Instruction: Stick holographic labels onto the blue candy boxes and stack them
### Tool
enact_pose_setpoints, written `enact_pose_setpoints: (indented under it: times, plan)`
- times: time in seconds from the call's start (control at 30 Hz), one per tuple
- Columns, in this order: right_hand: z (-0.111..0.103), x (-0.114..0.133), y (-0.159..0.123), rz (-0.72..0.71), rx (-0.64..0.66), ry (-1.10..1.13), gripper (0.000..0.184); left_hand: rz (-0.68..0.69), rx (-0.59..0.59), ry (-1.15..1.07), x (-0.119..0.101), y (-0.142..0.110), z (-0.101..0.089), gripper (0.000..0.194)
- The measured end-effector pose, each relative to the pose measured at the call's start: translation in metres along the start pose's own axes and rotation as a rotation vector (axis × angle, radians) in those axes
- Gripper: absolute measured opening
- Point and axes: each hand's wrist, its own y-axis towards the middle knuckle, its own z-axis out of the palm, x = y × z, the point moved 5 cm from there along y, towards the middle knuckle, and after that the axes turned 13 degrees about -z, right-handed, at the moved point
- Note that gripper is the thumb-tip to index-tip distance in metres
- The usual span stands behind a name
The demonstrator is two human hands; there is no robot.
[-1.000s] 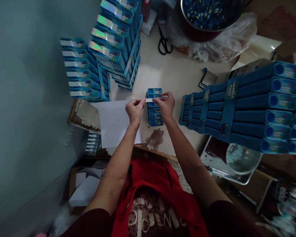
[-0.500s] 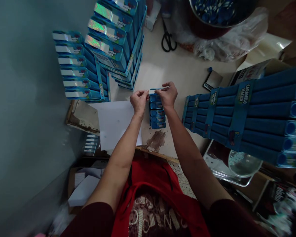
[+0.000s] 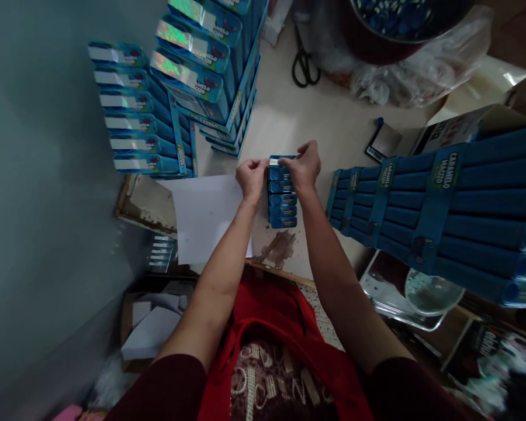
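Note:
A short stack of small blue boxes (image 3: 282, 202) stands on the pale table (image 3: 328, 134). My left hand (image 3: 252, 177) is closed against the left end of the top box. My right hand (image 3: 304, 165) pinches the top box's far right corner. A thin white strip (image 3: 273, 162) lies on that top box between my fingers. A white sheet of paper (image 3: 201, 216) lies on the table just left of my left wrist.
Tall stacks of blue boxes (image 3: 175, 88) stand at the left and back left, and a long banded bundle (image 3: 433, 199) fills the right. Black scissors (image 3: 305, 63), a bowl of blue caps (image 3: 403, 23), crumpled plastic (image 3: 421, 70) and a small dark device (image 3: 383, 142) lie beyond.
The white strip was stretched in the air between both hands; they have lowered it onto the top box and now press it at both ends.

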Motion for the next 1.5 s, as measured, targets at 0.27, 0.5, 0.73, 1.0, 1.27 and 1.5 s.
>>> enact_pose_setpoints:
  times: [0.27, 0.5, 0.73, 1.0, 1.27, 1.5]
  plan:
    - [0.006, -0.024, 0.0, 0.276, 0.069, 0.327, 0.053, -0.289, -0.109, -0.242, 0.025, -0.007, 0.028, 0.028]
    - [0.001, -0.027, 0.008, 0.3, 0.195, 0.324, 0.041, 0.39, -0.09, 0.673, -0.046, -0.048, 0.007, 0.037]
    - [-0.04, 0.001, -0.035, -0.078, 0.029, 0.144, 0.046, 0.592, 0.026, 1.74, -0.065, -0.046, -0.124, 0.034]
    - [0.014, 0.056, -0.178, -0.293, 0.582, 0.201, 0.051, 1.093, 0.147, 1.654, 0.001, -0.123, -0.226, 0.024]
    - [0.094, 0.028, -0.178, 0.106, 0.929, 0.488, 0.043, 0.86, 0.147, 1.664, 0.014, -0.134, -0.239, 0.007]
    - [0.081, 0.043, -0.179, 0.098, 0.988, 0.56, 0.017, 0.551, 0.133, 1.357, -0.03, -0.119, -0.205, 0.042]
